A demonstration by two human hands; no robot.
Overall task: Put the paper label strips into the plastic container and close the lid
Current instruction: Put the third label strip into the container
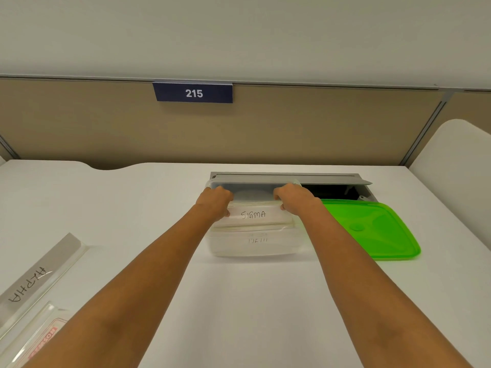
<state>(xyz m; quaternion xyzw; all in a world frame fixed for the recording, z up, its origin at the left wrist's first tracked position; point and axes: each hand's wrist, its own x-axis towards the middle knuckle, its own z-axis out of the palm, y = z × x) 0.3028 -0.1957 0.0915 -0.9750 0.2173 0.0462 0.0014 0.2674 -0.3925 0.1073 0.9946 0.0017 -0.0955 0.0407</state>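
We found both arms outstretched, left hand (214, 201) and right hand (295, 199) pinching the ends of the SIGMA strip (253, 215) above the open container (252, 249). We counted three strips: SIGMA, an inner strip (257, 239), and the ALPHA strip (29, 285) left of the fingers (282, 194); one lid (372, 227).

a white desk (132, 208) fills the foreground, its far edge notched by a curved cut-out (111, 166) at left. a grey cable hatch (287, 178) is set near the back, its flap raised over a dark recess. behind stands a beige partition (292, 128) with metal trim, bearing a navy sign (194, 93) numbered 215. a pale wall (239, 35) rises above; a second white surface (457, 160) adjoins at right.
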